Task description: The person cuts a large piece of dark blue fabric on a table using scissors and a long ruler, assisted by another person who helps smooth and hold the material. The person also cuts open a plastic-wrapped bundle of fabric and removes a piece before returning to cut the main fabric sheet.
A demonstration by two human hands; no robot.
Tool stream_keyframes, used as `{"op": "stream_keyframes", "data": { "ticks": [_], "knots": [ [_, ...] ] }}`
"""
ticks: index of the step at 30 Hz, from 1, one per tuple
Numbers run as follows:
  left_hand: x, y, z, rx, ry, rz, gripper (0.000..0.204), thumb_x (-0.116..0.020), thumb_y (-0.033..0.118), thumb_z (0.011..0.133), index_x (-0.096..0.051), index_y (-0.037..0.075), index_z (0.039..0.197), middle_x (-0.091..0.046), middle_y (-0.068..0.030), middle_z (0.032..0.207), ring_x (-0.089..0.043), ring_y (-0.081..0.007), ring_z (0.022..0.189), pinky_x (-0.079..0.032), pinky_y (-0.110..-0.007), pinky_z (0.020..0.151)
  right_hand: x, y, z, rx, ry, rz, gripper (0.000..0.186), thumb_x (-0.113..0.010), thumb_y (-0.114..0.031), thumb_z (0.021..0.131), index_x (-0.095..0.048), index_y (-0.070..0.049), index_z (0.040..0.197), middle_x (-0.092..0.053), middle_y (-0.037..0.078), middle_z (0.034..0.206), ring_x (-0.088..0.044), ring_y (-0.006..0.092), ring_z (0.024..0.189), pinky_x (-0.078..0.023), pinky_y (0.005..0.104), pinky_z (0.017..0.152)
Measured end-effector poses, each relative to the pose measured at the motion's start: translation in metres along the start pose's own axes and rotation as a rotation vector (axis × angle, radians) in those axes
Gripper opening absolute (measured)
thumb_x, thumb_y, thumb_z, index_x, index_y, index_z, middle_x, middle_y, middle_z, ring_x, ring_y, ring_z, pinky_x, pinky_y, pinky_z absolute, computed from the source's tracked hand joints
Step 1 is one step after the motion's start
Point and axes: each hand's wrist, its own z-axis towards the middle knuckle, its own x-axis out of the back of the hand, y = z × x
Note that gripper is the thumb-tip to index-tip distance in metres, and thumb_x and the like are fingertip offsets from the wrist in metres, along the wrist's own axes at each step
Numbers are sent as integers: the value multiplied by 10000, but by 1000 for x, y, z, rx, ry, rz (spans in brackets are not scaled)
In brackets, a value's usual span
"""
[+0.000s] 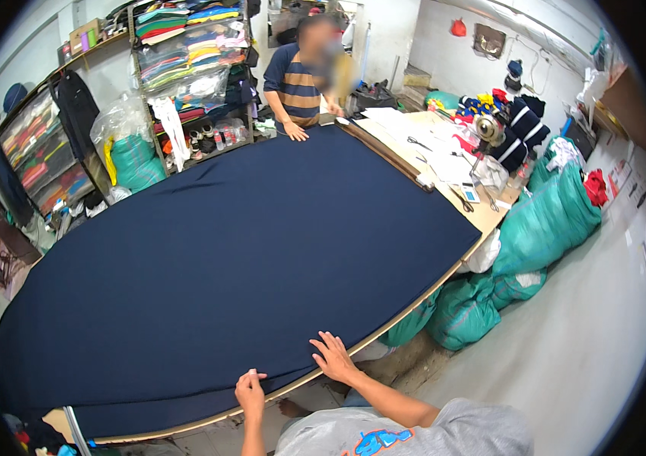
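Observation:
A large sheet of dark navy fabric [239, 251] lies spread over a long table, with its near edge running along the table's wooden rim [384, 327]. At that near edge my left hand [250, 391] is closed, its fingertips pinching at the cloth. To its right, my right hand [333, 357] rests on the fabric with fingers spread, close to the rim. Across the table a person in a striped shirt [300, 87] stands with one hand [296, 133] flat on the far edge of the cloth.
A long dark bar [387, 156] lies along the fabric's right end. Beyond it are scissors [463, 201], papers [444, 161] and a round-headed cutting machine [488, 131]. Stuffed green sacks [547, 220] crowd the table's right side. Shelves of folded cloth [190, 57] stand behind at left.

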Motion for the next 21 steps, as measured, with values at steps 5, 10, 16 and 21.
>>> {"op": "stream_keyframes", "data": {
  "ticks": [5, 10, 16, 21],
  "knots": [
    [74, -23, 12, 68, 25, -32, 489, -591, 335, 1132, -851, -6, 897, -821, -159, 1028, -763, -294, 972, -545, -416, 918, -9, -15, -9, 6, -75, -157, 551, -636, -332, 1084, -513, -159, 1592, -367, 213, 1721, -309, 434, 1617, -262, 612, 1307],
    [97, -52, 10, 113, 113, -31, 458, -595, 321, 1129, -858, 2, 930, -796, -175, 1143, -740, -290, 1085, -539, -417, 974, -8, -12, -7, 23, -106, -167, 599, -656, -367, 1066, -496, -164, 1607, -345, 221, 1729, -291, 439, 1622, -233, 624, 1313],
    [88, -89, -4, 297, 169, -233, 259, -643, 206, 1102, -805, 53, 1235, -655, -172, 1440, -688, -275, 1220, -578, -369, 1025, -3, -10, -12, 64, -114, -154, 627, -678, -362, 1046, -489, -179, 1615, -331, 225, 1732, -279, 446, 1625, -222, 623, 1316],
    [93, -103, -3, 499, 245, -678, 438, -635, 148, 1102, -567, 73, 1529, -599, -140, 1460, -674, -235, 1206, -577, -345, 1041, -3, -15, -12, 55, -117, -146, 616, -671, -319, 1046, -490, -162, 1614, -334, 225, 1732, -274, 438, 1628, -220, 627, 1317]
  ]
}}
